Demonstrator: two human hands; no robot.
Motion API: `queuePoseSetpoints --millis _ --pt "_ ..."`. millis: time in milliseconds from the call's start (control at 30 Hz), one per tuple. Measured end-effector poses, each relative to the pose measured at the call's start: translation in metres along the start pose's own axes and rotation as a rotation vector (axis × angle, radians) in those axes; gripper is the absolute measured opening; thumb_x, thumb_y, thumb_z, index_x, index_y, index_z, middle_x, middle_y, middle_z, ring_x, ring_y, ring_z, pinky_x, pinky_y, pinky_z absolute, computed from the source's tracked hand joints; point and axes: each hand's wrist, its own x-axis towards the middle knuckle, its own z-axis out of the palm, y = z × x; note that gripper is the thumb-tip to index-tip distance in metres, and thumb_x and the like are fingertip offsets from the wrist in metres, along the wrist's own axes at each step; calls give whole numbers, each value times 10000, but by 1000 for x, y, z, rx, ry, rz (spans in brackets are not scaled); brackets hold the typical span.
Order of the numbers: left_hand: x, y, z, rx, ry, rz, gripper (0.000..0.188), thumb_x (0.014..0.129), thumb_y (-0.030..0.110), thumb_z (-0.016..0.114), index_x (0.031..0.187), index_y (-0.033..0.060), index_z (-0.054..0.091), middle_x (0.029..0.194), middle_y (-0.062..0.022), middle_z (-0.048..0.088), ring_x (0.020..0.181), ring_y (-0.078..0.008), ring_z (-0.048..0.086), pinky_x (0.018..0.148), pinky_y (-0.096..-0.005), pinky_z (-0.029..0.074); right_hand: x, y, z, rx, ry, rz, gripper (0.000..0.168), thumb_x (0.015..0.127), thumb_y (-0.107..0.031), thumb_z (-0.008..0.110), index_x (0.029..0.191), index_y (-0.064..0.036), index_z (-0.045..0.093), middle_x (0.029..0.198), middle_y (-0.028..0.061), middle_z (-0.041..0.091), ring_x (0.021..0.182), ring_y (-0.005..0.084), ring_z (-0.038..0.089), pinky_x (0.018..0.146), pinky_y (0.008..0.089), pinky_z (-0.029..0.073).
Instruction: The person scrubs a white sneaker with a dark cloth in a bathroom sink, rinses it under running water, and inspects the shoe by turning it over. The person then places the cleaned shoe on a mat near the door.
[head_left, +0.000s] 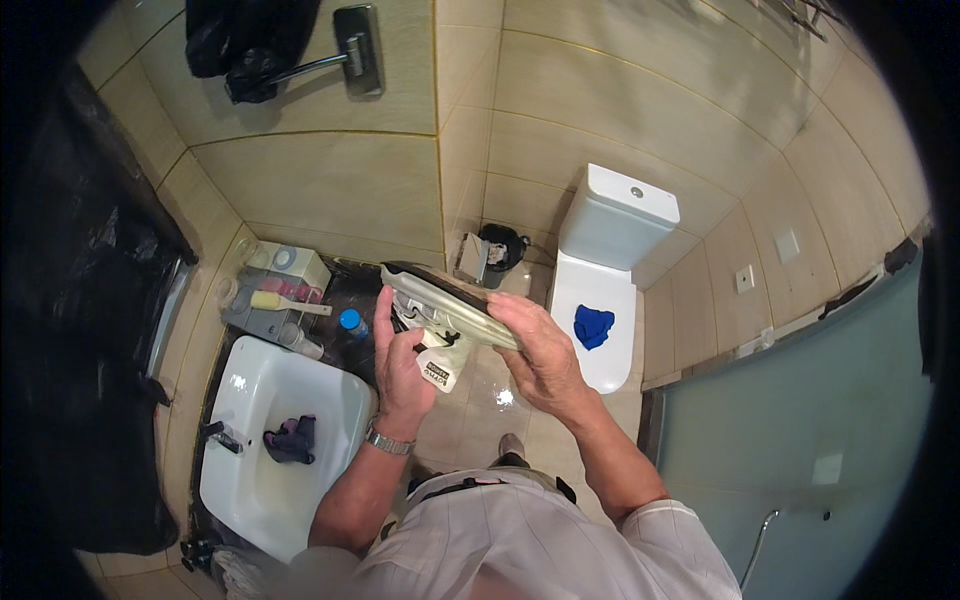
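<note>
Both my hands hold a light-coloured shoe (450, 311) with a pale sole, dark laces and a tongue that bears writing. My left hand (401, 367) supports it from the left, its fingers up along the side and toe or heel end; I cannot tell which end. My right hand (544, 356) grips the right end, with its fingers over the sole's edge. The shoe is tilted above the tiled floor, between the washbasin (345, 390) and the toilet (600, 367). A dark purple cloth (292, 440) lies in the basin, and a blue cloth (594, 326) on the toilet lid.
On the dark counter stand a blue-capped bottle (351, 320), a brush (289, 302) on a grey box, and several jars. A black waste bin (504, 251) is by the wall. A frosted glass panel (795, 420) is at the right, and black plastic sheeting (90, 337) hangs at the left.
</note>
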Motion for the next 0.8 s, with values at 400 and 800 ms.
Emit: queuePoseSetpoints --millis 400,800 --pt "-4 20 -4 -15 -62 -6 778 829 -29 432 1579 110 277 1463 -134 475 1262 -262 545 1083 -427 464 1 -12 3 22 51 -10 583 771 139 680 1318 -22 558 1337 215 607 1249 406 582 1065 459 470" --pt "-6 30 11 250 -127 223 865 794 -69 459 1604 31 170 1567 -135 343 1400 -244 412 1171 -372 333 -42 2 32 407 89 433 654 823 14 719 1415 -23 446 1382 175 560 1272 275 560 1079 382 435"
